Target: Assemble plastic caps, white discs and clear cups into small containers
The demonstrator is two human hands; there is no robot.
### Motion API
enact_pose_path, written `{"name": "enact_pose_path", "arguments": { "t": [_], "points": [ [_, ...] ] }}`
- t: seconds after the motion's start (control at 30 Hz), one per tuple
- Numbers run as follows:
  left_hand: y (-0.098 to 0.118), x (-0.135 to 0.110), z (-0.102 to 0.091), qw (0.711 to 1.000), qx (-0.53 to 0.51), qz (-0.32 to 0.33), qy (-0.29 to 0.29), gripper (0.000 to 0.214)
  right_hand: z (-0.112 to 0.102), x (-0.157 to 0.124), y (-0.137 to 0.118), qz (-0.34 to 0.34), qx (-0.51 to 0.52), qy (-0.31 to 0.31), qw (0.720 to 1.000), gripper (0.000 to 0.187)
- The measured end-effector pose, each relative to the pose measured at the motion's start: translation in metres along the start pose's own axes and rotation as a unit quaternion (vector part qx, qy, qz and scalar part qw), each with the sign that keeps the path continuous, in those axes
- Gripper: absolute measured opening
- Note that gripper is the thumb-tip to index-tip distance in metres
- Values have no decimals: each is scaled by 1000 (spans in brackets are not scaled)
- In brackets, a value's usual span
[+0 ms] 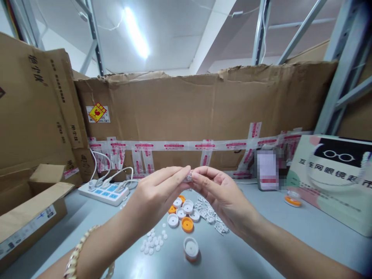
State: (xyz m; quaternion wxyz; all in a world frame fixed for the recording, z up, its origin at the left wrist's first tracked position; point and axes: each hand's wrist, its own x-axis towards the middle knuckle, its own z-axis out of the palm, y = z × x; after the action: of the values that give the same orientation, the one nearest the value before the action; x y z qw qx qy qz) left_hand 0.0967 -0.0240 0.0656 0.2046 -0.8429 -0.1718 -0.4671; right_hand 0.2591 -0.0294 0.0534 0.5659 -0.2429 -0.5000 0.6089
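Observation:
My left hand point(158, 193) and my right hand point(217, 192) meet in front of me above the grey table point(261, 240). Both pinch one small white plastic part point(188, 177) between their fingertips. Below the hands lie several white and orange round caps point(182, 213), a heap of white plastic frames point(210, 217) and several small white discs point(154, 240). One white cap on an orange base point(191, 248) stands alone nearer to me.
A white power strip point(106, 192) with plugged cables lies at the left. An open cardboard box point(26, 209) stands at the far left, a taped cardboard wall point(203, 116) behind. A printed box point(334, 174) and another orange-and-white cap point(292, 198) sit at the right.

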Motion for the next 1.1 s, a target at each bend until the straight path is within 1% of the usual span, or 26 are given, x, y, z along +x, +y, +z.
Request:
{"name": "enact_pose_path", "arguments": {
  "t": [0.1, 0.2, 0.27, 0.4, 0.53, 0.6, 0.8, 1.0, 1.1],
  "points": [
    [1, 1, -4, 1000, 12, 10, -6, 24, 1, -2, 0, -14, 2, 4, 1000, 16],
    [2, 2, -5, 1000, 17, 1, -2, 21, 1, -2, -2, -30, 21, 16, 999, 16],
    [3, 2, -6, 1000, 18, -8, -5, 20, 1, -2, -3, -27, 25, 12, 999, 17],
    [3, 3, -5, 1000, 12, -23, -12, 20, -1, -1, -5, -22, -18, -21, 999, 19],
    [4, 3, -4, 999, 15, -33, -9, 21, -4, -1, -4, -38, -46, -20, 998, 18],
    [4, 2, -5, 999, 11, -38, -9, 21, -5, -1, -3, -35, -47, -18, 998, 18],
    [3, 2, -8, 998, -14, -49, -36, 25, -5, -1, -2, -17, -27, -6, 999, 19],
    [2, 3, -6, 999, -16, -27, -17, 26, -6, -1, -8, -10, -17, -5, 1000, 18],
    [4, 3, -3, 1000, -10, -23, 1, 25, -6, -1, -10, 0, -15, -4, 1000, 16]
  ]
}}
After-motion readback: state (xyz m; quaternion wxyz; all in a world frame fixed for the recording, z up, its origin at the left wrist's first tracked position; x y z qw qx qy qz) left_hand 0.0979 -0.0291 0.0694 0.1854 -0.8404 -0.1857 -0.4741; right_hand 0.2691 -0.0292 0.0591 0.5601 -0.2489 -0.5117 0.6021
